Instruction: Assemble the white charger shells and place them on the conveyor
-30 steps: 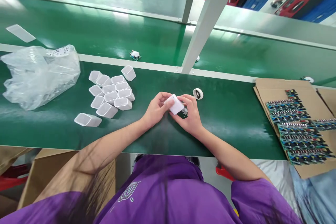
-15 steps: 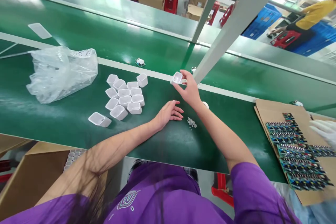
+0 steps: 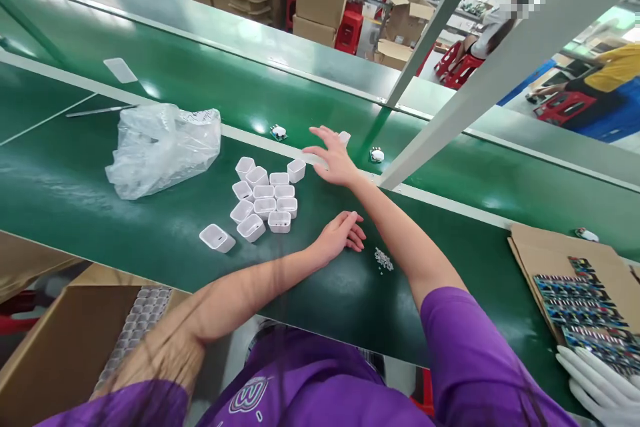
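My right hand [image 3: 333, 155] reaches over the white strip at the belt's edge, fingers spread and holding nothing. Just behind it, partly hidden, a small white plastic cup [image 3: 344, 138] stands on the green belt [image 3: 240, 103]. My left hand [image 3: 343, 238] rests on the green tabletop, empty, its fingers loosely bent and slightly apart. Beside its fingertips lies a little pile of small clear pieces [image 3: 383, 259]. Left of both hands stands a cluster of similar white cups [image 3: 265, 207], with one cup [image 3: 217, 238] apart from the rest.
A clear plastic bag [image 3: 163, 150] lies at left. Small circuit boards with white parts [image 3: 279, 132] sit on the belt. A metal post [image 3: 465, 60] rises at right. Cardboard with circuit boards [image 3: 583, 300] lies far right, near a co-worker's white-gloved hand [image 3: 603, 383].
My right hand has let go of the white cup, which now stands on the belt, and its fingers have spread. The view has shifted. The co-worker's gloved hand has moved nearer.
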`<control>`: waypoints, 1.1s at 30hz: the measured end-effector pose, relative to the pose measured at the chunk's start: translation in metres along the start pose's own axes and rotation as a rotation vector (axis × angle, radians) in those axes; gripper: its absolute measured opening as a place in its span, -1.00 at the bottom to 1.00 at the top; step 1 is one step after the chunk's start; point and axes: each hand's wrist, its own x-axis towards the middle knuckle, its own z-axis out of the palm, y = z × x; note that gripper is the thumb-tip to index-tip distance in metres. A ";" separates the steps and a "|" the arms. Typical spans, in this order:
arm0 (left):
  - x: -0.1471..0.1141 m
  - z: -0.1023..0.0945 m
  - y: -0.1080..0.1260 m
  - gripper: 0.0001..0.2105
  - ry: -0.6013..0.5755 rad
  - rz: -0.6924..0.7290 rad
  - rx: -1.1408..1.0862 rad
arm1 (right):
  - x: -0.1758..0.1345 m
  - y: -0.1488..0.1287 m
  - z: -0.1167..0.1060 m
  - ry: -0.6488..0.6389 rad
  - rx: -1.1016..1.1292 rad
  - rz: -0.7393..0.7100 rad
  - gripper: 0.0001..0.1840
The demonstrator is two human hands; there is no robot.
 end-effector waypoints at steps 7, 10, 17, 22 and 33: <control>0.003 -0.005 -0.001 -0.85 0.068 0.080 0.000 | -0.017 -0.018 -0.004 -0.011 0.312 0.152 -0.81; 0.008 -0.007 0.000 -0.82 0.156 0.160 -0.035 | -0.054 -0.023 -0.022 0.148 0.570 0.326 -0.68; 0.012 -0.015 -0.003 -0.59 0.106 0.399 0.001 | -0.147 -0.062 -0.063 0.090 0.815 0.527 -0.65; 0.002 -0.014 -0.007 -0.55 0.048 0.325 0.150 | -0.203 -0.072 -0.086 0.011 0.369 0.515 -0.75; 0.001 -0.016 0.000 -0.64 0.115 0.250 0.270 | -0.239 -0.085 -0.080 -0.213 -0.076 0.419 -0.80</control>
